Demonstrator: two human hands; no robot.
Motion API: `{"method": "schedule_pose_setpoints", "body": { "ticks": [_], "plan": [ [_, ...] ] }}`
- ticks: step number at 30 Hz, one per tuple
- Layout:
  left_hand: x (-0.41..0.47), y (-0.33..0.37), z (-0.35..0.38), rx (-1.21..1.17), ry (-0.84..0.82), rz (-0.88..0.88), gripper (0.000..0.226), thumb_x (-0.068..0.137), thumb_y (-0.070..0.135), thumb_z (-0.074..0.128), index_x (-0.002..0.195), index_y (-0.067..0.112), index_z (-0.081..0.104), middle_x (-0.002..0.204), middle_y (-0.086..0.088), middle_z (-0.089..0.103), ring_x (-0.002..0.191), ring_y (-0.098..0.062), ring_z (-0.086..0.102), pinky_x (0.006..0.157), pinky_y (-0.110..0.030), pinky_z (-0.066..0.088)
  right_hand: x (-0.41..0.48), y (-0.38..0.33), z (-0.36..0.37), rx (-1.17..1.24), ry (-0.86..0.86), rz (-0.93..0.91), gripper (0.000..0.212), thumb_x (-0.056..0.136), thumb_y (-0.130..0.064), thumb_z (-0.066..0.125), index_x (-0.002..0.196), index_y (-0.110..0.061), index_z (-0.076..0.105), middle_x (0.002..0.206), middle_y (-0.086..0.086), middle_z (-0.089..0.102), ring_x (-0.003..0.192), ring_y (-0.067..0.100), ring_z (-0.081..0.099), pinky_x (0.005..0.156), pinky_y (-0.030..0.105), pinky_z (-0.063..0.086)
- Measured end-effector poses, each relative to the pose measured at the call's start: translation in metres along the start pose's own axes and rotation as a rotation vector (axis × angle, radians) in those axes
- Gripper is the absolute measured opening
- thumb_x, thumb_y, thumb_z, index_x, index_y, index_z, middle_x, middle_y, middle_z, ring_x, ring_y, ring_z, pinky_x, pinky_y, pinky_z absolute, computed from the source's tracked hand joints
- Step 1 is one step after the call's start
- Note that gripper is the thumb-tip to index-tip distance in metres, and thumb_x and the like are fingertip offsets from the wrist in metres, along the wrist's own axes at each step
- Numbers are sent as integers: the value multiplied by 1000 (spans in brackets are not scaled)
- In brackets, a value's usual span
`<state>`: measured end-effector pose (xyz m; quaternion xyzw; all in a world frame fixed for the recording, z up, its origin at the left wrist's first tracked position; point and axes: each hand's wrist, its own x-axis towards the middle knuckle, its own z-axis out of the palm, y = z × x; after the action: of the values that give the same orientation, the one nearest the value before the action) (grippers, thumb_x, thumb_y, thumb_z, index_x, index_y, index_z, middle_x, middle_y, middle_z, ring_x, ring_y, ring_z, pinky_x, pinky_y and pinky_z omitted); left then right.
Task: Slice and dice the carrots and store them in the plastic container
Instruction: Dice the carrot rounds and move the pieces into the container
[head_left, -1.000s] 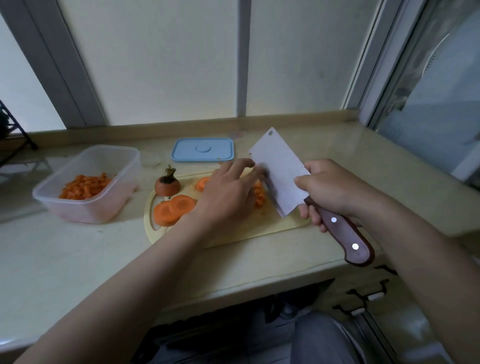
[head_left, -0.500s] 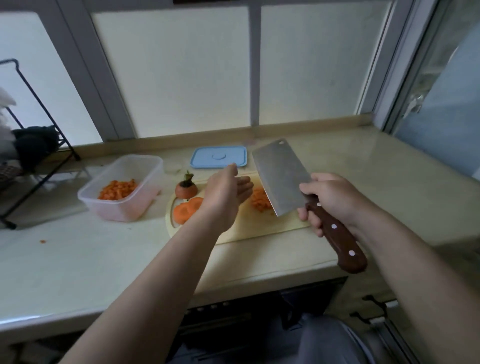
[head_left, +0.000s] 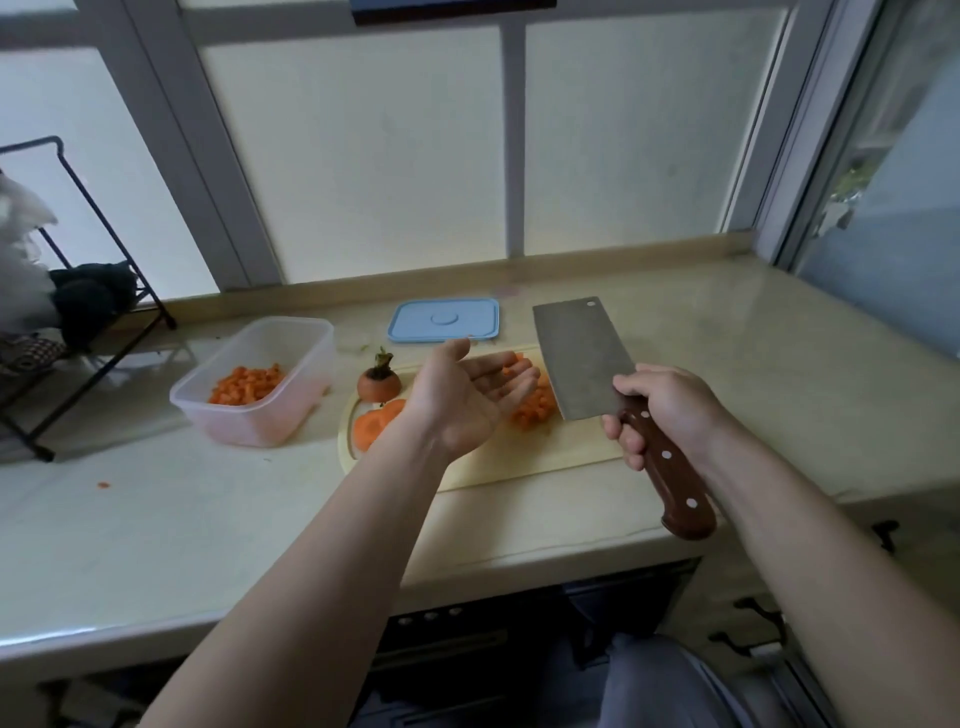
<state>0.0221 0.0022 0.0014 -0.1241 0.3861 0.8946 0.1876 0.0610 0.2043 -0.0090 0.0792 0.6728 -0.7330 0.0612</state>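
Your right hand (head_left: 660, 410) is wrapped round the cleaver (head_left: 582, 358) handle, with the blade tipped flat over the cutting board's (head_left: 519, 457) right half, likely as a scoop. Your left hand (head_left: 467, 395), apart from it, lies open, palm up, above the board's diced carrot (head_left: 532, 410), seemingly ready to cup it. The plastic container (head_left: 254, 379) sits left of the board, part filled.

the diced carrot (head_left: 244, 385) in the clear plastic container (head_left: 306, 332) is bright orange; the cutting board (head_left: 524, 462) is pale cream and the lid (head_left: 444, 319) light blue. the cleaver (head_left: 584, 361) has a grey blade and a red-brown handle with three silver rivets.
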Motion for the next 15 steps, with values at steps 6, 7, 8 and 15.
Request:
{"method": "schedule_pose_setpoints", "body": {
  "ticks": [6, 7, 8, 15],
  "plan": [
    [11, 2, 2, 796, 147, 229, 39, 103, 30, 39, 104, 5, 70, 109, -11, 73, 110, -29, 65, 102, -42, 49, 3, 3, -10, -10, 16, 24, 26, 105, -8, 45, 130, -5, 46, 57, 19, 55, 35, 19, 44, 35, 26, 38],
    [12, 2, 3, 881, 133, 247, 37, 103, 29, 39, 106, 9, 70, 108, -5, 74, 109, -24, 66, 103, -40, 48, 3, 2, -11, -18, 16, 24, 25, 105, -8, 45, 130, -7, 46, 57, 19, 55, 35, 19, 44, 35, 26, 39],
    [12, 4, 3, 924, 121, 250, 36, 103, 28, 39, 108, 10, 70, 107, -2, 74, 107, -19, 66, 103, -38, 47, 2, 1, -11, -40, 12, 18, 20, 105, -8, 45, 125, -6, 48, 57, 18, 55, 35, 20, 44, 36, 26, 39],
    [8, 25, -9, 889, 302, 457, 18, 96, 12, 50, 96, 11, 69, 95, -8, 74, 92, -24, 70, 81, -38, 58, -11, -13, 5, -263, -63, 20, 14, 103, -6, 40, 103, -6, 54, 57, 17, 56, 36, 20, 43, 38, 25, 41]
  ]
}}
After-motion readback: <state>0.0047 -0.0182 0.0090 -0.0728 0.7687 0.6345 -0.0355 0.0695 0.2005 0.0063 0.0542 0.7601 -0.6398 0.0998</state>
